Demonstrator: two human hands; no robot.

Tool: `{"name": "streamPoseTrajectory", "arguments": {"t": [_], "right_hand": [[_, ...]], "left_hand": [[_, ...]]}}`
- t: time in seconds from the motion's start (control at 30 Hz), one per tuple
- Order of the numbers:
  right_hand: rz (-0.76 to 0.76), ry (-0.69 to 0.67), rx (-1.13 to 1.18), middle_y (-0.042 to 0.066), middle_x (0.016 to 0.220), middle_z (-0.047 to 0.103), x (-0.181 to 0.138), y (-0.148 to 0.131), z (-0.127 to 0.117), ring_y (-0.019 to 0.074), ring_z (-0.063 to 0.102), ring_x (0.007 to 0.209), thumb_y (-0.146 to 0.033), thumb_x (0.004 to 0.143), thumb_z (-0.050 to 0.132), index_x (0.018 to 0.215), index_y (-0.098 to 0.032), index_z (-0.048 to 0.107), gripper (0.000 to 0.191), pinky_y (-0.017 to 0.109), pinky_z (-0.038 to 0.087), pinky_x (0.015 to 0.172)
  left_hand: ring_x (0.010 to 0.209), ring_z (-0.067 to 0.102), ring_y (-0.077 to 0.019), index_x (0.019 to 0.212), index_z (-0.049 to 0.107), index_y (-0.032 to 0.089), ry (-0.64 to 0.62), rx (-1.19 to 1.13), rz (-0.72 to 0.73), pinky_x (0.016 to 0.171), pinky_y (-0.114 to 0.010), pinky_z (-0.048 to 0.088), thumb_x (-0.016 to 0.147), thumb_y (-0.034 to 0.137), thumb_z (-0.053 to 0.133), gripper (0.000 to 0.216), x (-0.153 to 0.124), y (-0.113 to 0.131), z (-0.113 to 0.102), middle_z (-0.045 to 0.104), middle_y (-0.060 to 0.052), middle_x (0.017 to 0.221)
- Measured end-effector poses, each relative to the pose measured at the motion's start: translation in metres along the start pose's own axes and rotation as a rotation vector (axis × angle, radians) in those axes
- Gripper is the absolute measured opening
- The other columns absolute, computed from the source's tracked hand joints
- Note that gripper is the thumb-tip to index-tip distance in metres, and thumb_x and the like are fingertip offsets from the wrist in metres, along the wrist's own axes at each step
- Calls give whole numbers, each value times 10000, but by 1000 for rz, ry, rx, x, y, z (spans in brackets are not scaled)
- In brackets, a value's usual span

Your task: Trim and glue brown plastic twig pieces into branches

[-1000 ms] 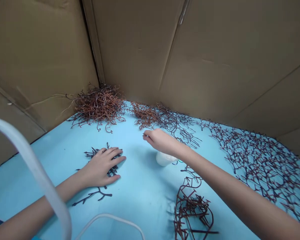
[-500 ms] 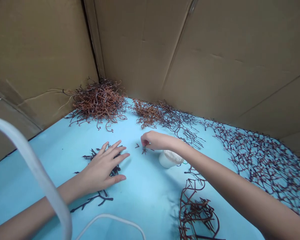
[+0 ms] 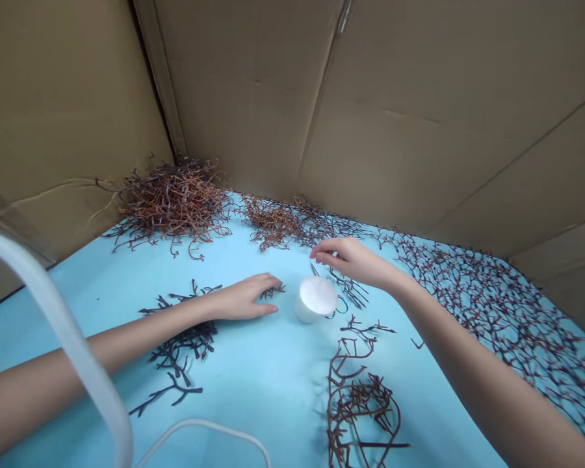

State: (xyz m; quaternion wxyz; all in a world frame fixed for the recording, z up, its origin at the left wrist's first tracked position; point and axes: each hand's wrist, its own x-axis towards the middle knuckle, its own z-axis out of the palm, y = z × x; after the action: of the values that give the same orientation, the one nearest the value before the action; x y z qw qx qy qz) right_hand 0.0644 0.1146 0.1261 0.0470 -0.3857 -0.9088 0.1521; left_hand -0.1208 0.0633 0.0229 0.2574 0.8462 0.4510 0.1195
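- Looking down from the head camera, we saw the left grip [image 3: 244, 299] resting palm-down on the pale blue desk [image 3: 253, 370], its fingers lying flat and open, closed on nothing we could see.
- We found a small dark sprig [image 3: 272, 292] right at those fingers; from this view we could not tell whether they touched it or only lay just beside it.
- We saw the right grip [image 3: 353, 260] held above the desk, its fingers curved and fairly wide open. A thin twig [image 3: 314, 268] stood just below its fingertips, and it seemed to hold nothing, though a sprig that fine would be hard to make out.
- We placed the white cup [image 3: 314, 299] between the two grips, nearer the right one, tilted with its pale round end toward us. A thin greenish wire loop [image 3: 342, 305] lay against its right side.
- We noted dark branching twigs [image 3: 185, 338] beneath and just beside the left forearm [image 3: 102, 344].
- Further back, we saw a large brown twig heap [image 3: 173, 205] in the corner, with a smaller brown heap [image 3: 270, 221] along the back edge.
- To the right, we saw a dark twig mesh [image 3: 487, 312] spread across the desk, and a looped brown tangle [image 3: 358, 409] lay nearer us.
- Cardboard walls [image 3: 244, 84] rose behind the desk, and a white cable [image 3: 63, 338] curved across the near left.
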Motion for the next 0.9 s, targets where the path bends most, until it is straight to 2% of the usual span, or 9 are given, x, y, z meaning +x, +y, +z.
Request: {"name": "streamPoseTrajectory", "arguments": {"t": [0.1, 0.23, 0.4, 0.53, 0.6, 0.7, 0.8, 0.9], "right_hand": [[32, 85, 74, 25, 689, 620, -30, 9, -6, 108, 548, 620, -153, 761, 373, 737, -146, 589, 218, 208, 402, 539], [92, 183, 176, 36, 703, 620, -77, 23, -2, 126, 554, 630, -256, 792, 353, 744, -168, 576, 245, 231, 417, 550], [165, 120, 213, 56, 879, 599, -126, 50, 39, 154, 554, 791, -272, 816, 365, 883, -198, 554, 214, 274, 439, 668], [133, 180, 147, 77, 1066, 504, -140, 64, 79, 187, 453, 992, -242, 805, 403, 1082, -217, 458, 284, 357, 378, 844], [91, 171, 98, 80, 1095, 486, -141, 63, 92, 199, 414, 1017, -223, 784, 445, 1109, -211, 442, 325, 372, 357, 861], [91, 142, 29, 79, 987, 540, -139, 55, 99, 222, 422, 946, -224, 775, 463, 1049, -189, 493, 278, 378, 384, 780], [134, 130, -8, 78, 852, 570, -142, 46, 99, 224, 449, 851, -215, 791, 436, 949, -169, 544, 197, 370, 395, 698], [137, 207, 15, 93, 886, 559, -149, 45, 95, 213, 467, 842, -197, 804, 398, 951, -167, 533, 202, 362, 401, 701]], "left_hand": [[1048, 460, -183, 1121, 442, 145, -41, 2, 96, 907, -300, 349, 771, 293, 429, 380, -3, 0, 6, 505, -94, 1133], [971, 502, -175, 1049, 498, 152, 14, 20, 61, 866, -311, 377, 785, 249, 391, 301, -5, 3, -1, 554, -79, 1048], [898, 524, -166, 925, 554, 140, 229, -19, -50, 815, -292, 396, 780, 189, 324, 277, -4, 11, -16, 586, -62, 954], [720, 544, -153, 832, 570, 159, 345, -133, -152, 681, -266, 439, 782, 267, 320, 277, -15, 47, -17, 594, -19, 733], [716, 547, -160, 810, 585, 183, 300, -151, -144, 668, -274, 446, 785, 349, 321, 313, -21, 71, -8, 602, -10, 736], [801, 555, -181, 876, 582, 202, 196, -165, -131, 720, -312, 446, 770, 424, 343, 343, -25, 100, 11, 614, -25, 849], [874, 545, -203, 999, 527, 194, 139, -187, -165, 766, -354, 436, 741, 462, 388, 397, -22, 110, 28, 596, -61, 959], [910, 534, -215, 1060, 474, 188, 103, -255, -147, 762, -366, 441, 725, 477, 411, 447, -14, 112, 36, 572, -89, 1019]]}}
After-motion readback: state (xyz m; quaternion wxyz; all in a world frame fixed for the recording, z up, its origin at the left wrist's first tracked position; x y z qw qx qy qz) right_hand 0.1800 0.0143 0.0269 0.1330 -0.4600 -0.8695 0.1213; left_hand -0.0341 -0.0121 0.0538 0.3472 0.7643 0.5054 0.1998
